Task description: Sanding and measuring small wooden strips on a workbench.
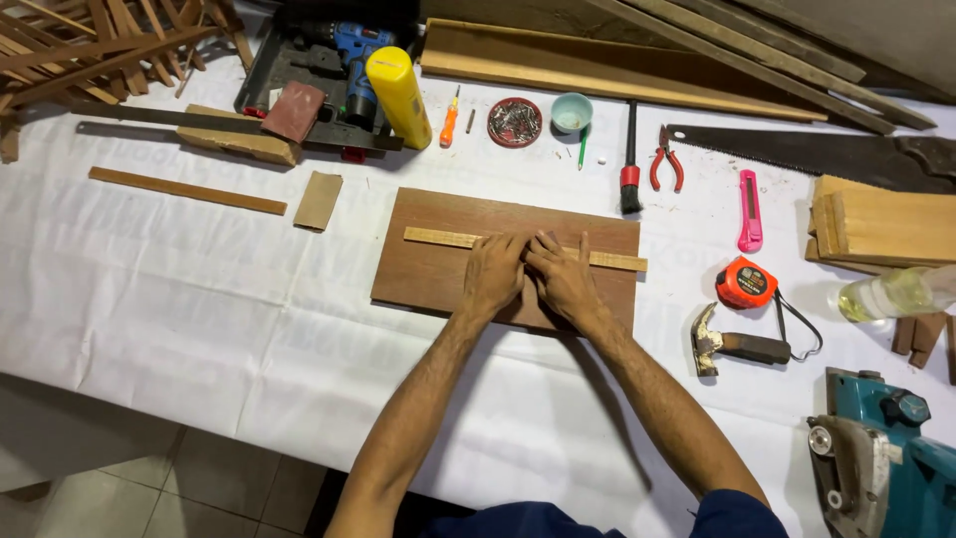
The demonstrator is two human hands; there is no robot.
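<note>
Both forearms reaching in from the near edge of the counter point(149, 299), draped in white sheeting. Left hand point(495, 271) and right hand point(563, 279) side by side, touching, palms down on the brown wooden board point(438, 259) lying flat near the counter's middle. Pressing down there, probably to keep board and strip from sliding. Fingers point(546, 243) of both hands spread and flattened rather than curled, not closed around anything, tips resting on the thin pale wooden strip point(438, 237). Strip lying lengthwise across the board's far half, its left end free of the hands, its right end poking just past the board's right edge; middle stretch hidden beneath the fingertips.

Toward the right edge: claw hammer point(732, 344), orange tape measure point(745, 283), pink utility knife point(749, 209), a stack of pale wood blocks point(876, 224); teal power tool point(876, 458) at the near right corner. Left of the board, a small piece of sandpaper point(319, 199) and a loose wooden slat point(184, 189). Along the far edge: yellow can point(398, 95), blue cordless drill point(358, 50), orange screwdriver point(450, 118), round dish of screws point(515, 122), small teal bowl point(572, 112), black brush point(630, 159), red-handled pliers point(665, 159), hand saw point(807, 151).
</note>
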